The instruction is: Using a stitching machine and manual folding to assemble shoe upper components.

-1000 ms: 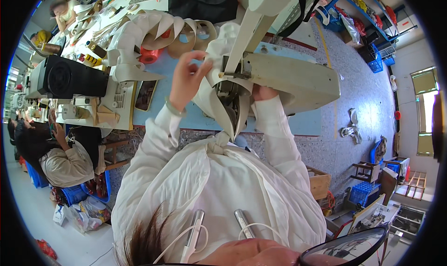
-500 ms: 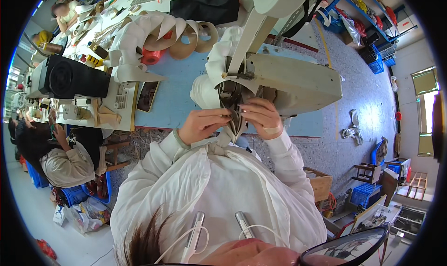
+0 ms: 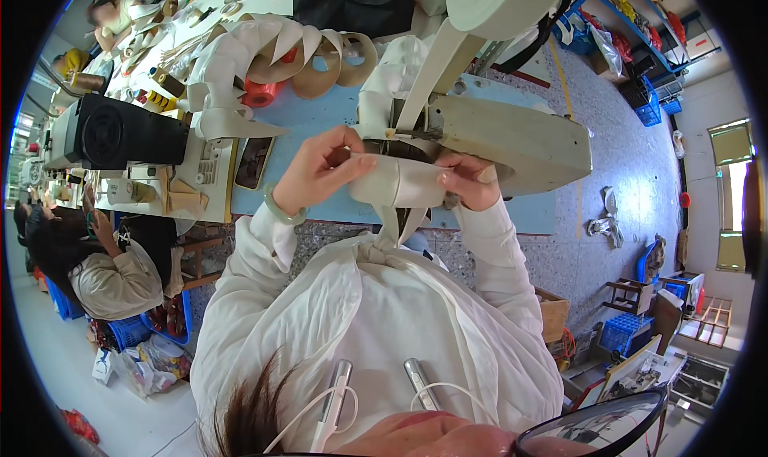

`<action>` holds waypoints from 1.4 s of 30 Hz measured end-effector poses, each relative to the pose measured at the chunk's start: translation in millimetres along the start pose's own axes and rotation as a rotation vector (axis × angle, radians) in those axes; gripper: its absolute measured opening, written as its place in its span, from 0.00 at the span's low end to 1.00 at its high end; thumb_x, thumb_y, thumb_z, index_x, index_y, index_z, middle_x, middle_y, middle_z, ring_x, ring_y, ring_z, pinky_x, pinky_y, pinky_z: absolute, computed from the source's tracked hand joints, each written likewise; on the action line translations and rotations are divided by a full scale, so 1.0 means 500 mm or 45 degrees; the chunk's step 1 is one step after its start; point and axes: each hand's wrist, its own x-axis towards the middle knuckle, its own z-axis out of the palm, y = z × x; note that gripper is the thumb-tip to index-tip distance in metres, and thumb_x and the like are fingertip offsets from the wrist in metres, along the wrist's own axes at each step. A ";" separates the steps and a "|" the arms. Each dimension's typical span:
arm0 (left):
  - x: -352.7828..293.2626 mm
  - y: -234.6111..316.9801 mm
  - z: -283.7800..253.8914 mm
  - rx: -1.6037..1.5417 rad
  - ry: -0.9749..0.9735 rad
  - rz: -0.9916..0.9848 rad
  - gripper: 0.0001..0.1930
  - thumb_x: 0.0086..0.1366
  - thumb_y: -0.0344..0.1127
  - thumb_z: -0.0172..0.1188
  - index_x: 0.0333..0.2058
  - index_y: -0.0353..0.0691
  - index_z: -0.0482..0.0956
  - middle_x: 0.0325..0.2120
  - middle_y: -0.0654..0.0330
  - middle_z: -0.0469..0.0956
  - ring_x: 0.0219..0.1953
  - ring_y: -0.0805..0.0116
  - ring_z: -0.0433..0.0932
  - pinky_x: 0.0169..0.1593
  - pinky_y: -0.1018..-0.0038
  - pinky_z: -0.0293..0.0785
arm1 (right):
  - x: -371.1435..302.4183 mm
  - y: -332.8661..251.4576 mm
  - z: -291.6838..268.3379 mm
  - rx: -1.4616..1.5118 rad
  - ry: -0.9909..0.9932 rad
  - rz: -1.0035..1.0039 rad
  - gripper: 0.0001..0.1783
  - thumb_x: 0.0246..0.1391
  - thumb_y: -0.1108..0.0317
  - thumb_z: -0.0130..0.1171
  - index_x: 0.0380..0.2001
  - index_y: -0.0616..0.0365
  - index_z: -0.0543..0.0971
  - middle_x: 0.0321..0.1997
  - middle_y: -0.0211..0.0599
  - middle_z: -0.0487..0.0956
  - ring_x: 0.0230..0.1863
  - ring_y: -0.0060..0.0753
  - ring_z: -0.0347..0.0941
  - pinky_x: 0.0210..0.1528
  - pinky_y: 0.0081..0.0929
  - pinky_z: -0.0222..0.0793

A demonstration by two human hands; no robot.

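A white, curved piece of leather-like material [image 3: 398,182] is stretched between my hands in front of the machine. My left hand [image 3: 322,173] is closed on its left end, the thumb lying on top. At the other end my right hand [image 3: 470,180] pinches it between thumb and fingers. Directly behind is a worn, cream-coloured sewing machine [image 3: 512,133], its arm extending to the right. More white pieces [image 3: 394,65] hang in a chain behind its working end. The piece and my hands hide the machine's lower working parts.
A chain of white curved pieces [image 3: 220,73] lies left on the blue tabletop [image 3: 304,121], near a red roll [image 3: 260,94]. A phone [image 3: 254,163] and black machine [image 3: 120,131] are farther left. A black cloth [image 3: 352,7] lies behind. A seated person [image 3: 112,277] works at left.
My hands, close together before, have moved apart and my left hand has gone up and leftward. The white piece now spreads broad between them, where a narrow folded edge showed earlier.
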 end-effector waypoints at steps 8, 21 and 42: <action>0.027 -0.054 -0.003 -0.083 0.211 -0.047 0.10 0.64 0.35 0.57 0.31 0.36 0.70 0.22 0.71 0.68 0.22 0.87 0.62 0.24 0.85 0.58 | 0.057 0.034 0.027 0.358 0.260 -0.111 0.14 0.43 0.79 0.62 0.36 0.60 0.76 0.33 0.33 0.77 0.34 0.26 0.74 0.36 0.26 0.74; 0.046 -0.037 0.024 0.668 0.664 0.368 0.13 0.57 0.25 0.60 0.42 0.37 0.73 0.32 0.62 0.71 0.24 0.77 0.68 0.26 0.81 0.64 | 0.060 0.118 -0.056 -0.024 0.423 -0.635 0.19 0.51 0.70 0.62 0.47 0.56 0.74 0.44 0.33 0.76 0.42 0.29 0.72 0.44 0.29 0.71; -0.003 0.006 -0.019 -0.005 -0.097 -0.045 0.04 0.63 0.26 0.55 0.37 0.35 0.73 0.32 0.64 0.69 0.29 0.80 0.68 0.35 0.82 0.66 | 0.018 0.002 -0.026 -0.009 -0.069 0.164 0.16 0.40 0.78 0.66 0.36 0.60 0.76 0.33 0.30 0.76 0.33 0.22 0.72 0.38 0.19 0.67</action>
